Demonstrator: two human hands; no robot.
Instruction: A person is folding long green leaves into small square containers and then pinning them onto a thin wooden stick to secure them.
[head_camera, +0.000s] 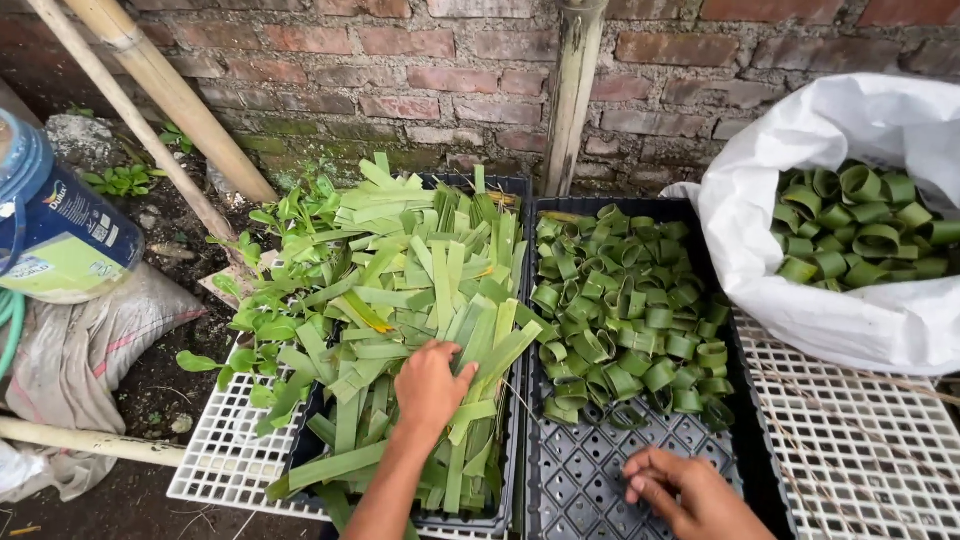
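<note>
- The left hand (430, 385) is resting on the leaf strips (420, 290), fingers (452, 368) spread flat, gripping nothing.
- Strips beyond the fingertips are overhanging the tray (520, 190); dragging could be spilling them.
- The right hand (690, 490), fingers loosely curled and empty, is hovering below the leaf rings (625, 310).

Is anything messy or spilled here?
Yes. The flat leaf strips under the left hand spill over the edge of their black tray onto the white grid. The leaf rings stay inside theirs.
</note>
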